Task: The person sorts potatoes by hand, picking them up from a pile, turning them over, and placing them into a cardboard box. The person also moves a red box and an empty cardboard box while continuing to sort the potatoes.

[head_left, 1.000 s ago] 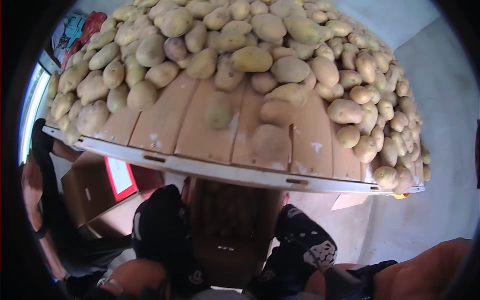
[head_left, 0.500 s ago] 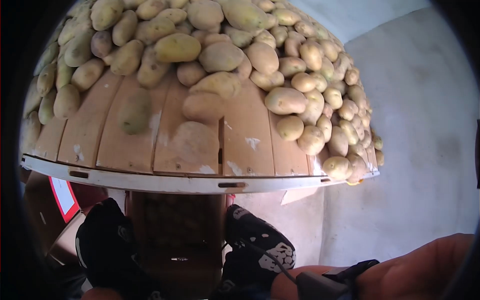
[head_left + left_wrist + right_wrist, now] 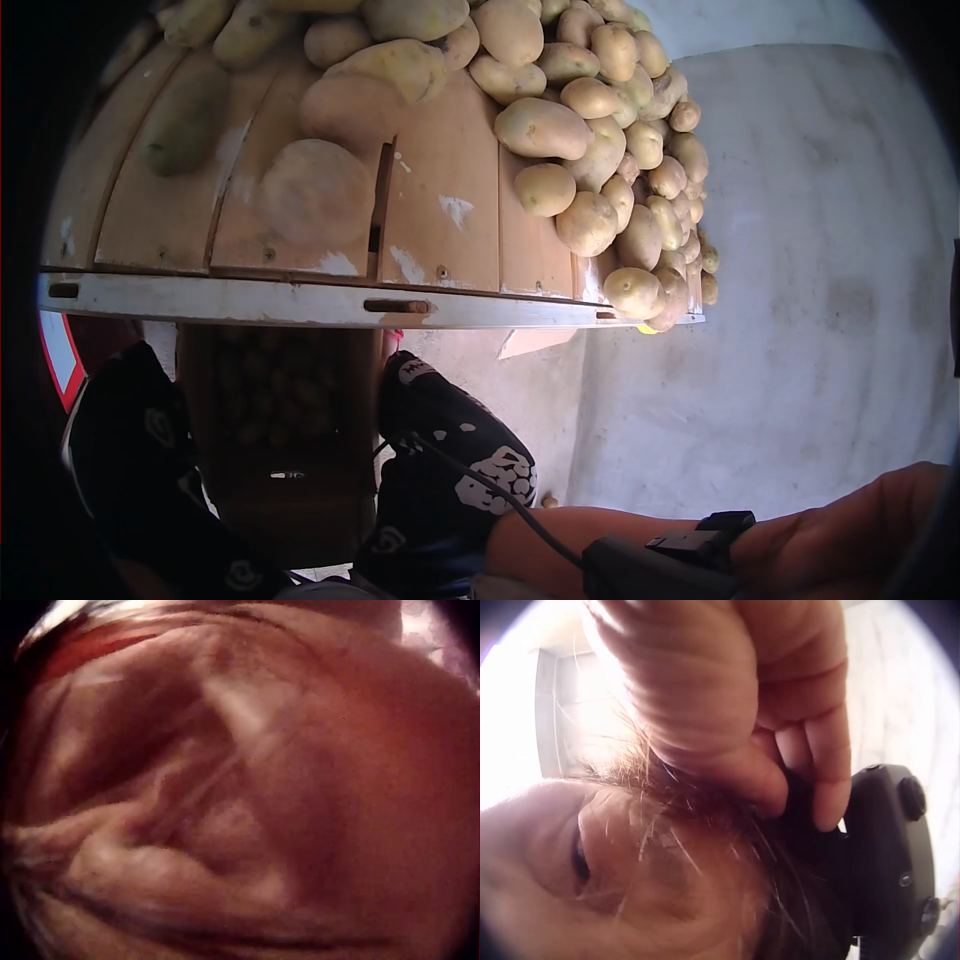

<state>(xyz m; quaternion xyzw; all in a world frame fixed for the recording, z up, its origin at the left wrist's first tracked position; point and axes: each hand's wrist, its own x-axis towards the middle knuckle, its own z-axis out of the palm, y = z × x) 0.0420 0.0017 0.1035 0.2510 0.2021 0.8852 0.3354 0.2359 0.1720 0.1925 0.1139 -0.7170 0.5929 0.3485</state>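
Note:
My right hand (image 3: pixel 727 682) is raised to the head, its thumb and fingers curled against the hair at the forehead. Its fingertips pinch a black head strap (image 3: pixel 799 817) beside the black head-worn camera (image 3: pixel 892 855). In the head view the right forearm (image 3: pixel 590 525) crosses the lower right, wearing a dark wrist camera (image 3: pixel 660 565). In the left wrist view, dim, blurred skin of my left hand (image 3: pixel 247 750) fills nearly everything; its fingers cannot be made out. Piled potatoes (image 3: pixel 590 130) lie in front on a slatted wooden platform (image 3: pixel 445 210).
A pale metal edge (image 3: pixel 240 297) with slots runs along the platform's front. Below it, between legs in black patterned trousers (image 3: pixel 440 440), stands a cardboard box (image 3: pixel 285 510) with potatoes inside (image 3: pixel 280 380). A grey wall (image 3: pixel 790 250) rises at the right.
The head view has turned rightward and come closer to the platform, so the pile shifts left and up. The person at the left edge has gone out of view. The right forearm stays raised.

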